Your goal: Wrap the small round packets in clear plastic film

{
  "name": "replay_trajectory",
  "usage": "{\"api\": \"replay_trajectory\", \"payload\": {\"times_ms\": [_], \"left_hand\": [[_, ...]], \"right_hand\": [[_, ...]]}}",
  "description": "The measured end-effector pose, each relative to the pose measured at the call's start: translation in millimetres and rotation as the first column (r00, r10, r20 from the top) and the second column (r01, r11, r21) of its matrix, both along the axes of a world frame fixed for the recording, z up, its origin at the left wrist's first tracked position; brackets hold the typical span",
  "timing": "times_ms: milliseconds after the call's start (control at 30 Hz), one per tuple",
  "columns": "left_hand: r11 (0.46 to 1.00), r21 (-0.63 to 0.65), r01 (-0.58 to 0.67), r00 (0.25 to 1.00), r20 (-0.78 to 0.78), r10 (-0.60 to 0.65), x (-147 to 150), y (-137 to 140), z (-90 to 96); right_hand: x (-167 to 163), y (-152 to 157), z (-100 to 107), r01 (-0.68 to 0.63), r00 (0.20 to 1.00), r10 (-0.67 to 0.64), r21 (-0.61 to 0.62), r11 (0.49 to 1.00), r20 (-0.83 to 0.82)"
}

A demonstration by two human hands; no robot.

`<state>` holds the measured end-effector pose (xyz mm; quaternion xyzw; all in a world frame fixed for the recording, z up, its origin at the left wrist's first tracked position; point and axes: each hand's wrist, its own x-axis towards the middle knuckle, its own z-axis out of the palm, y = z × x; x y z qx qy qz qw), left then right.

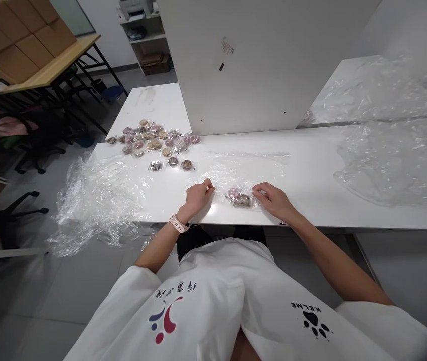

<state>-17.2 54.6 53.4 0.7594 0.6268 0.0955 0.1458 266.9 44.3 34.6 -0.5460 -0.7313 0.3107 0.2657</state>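
A sheet of clear plastic film (pixel 251 168) lies spread on the white table in front of me. On its near part sit a few small wrapped pieces: a pinkish one (pixel 233 192) and brown ones (pixel 242 201) beside it. My left hand (pixel 198 194) is left of these pieces, thumb and fingertips pinched at the film's edge. To their right, my right hand (pixel 274 199) also pinches the film, its fingertips close to the brown pieces. The thin film is hard to make out right at the fingers.
Many pink, tan and brown wrapped pieces (pixel 153 144) lie at the left, with three (pixel 173 161) nearer me. Crumpled plastic film (pixel 98 200) hangs over the table's left end; more film (pixel 397 155) covers the right. A white upright panel (pixel 251 70) stands behind the work area.
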Motion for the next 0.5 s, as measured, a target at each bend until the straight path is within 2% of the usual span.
{"api": "replay_trajectory", "payload": {"times_ms": [33, 100, 133, 200, 267, 333, 400, 433, 500], "left_hand": [[1.0, 0.029, -0.007, 0.999, -0.04, 0.008, 1, 2, -0.9], [0.982, 0.189, 0.006, 0.998, -0.068, 0.007, 7, 0, -3.8], [0.956, 0.291, 0.044, 0.998, -0.048, -0.031, 12, -3, -5.9], [0.878, 0.432, 0.205, 0.973, 0.006, -0.23, 25, -11, -11.3], [0.803, 0.432, 0.412, 0.887, 0.014, -0.462, 38, -15, -17.9], [0.76, 0.348, 0.548, 0.812, -0.006, -0.583, 46, -14, -24.9], [0.767, 0.278, 0.578, 0.797, 0.011, -0.604, 47, -7, -30.6], [0.776, 0.259, 0.575, 0.797, 0.039, -0.603, 46, -2, -32.6], [0.792, 0.246, 0.559, 0.794, 0.116, -0.596, 42, 7, -34.0]], "right_hand": [[-1, 4, -3, -0.005, 1.0, 0.005, 0.021, 1.0, 0.007], [-2, 9, -8, -0.001, 1.0, 0.0, 0.035, 0.999, 0.025], [-3, 10, -10, 0.008, 0.999, -0.009, 0.035, 0.999, 0.036], [-5, 13, -11, 0.022, 0.997, -0.024, 0.03, 0.999, 0.073], [-7, 13, -9, 0.053, 0.987, -0.061, 0.056, 0.997, 0.151], [-10, 11, -5, 0.084, 0.955, -0.131, 0.18, 0.98, 0.267], [-11, 7, -1, 0.05, 0.911, -0.187, 0.351, 0.935, 0.368], [-12, 3, 0, -0.006, 0.9, -0.173, 0.407, 0.913, 0.401], [-11, -4, 0, -0.132, 0.901, -0.067, 0.417, 0.899, 0.429]]}}
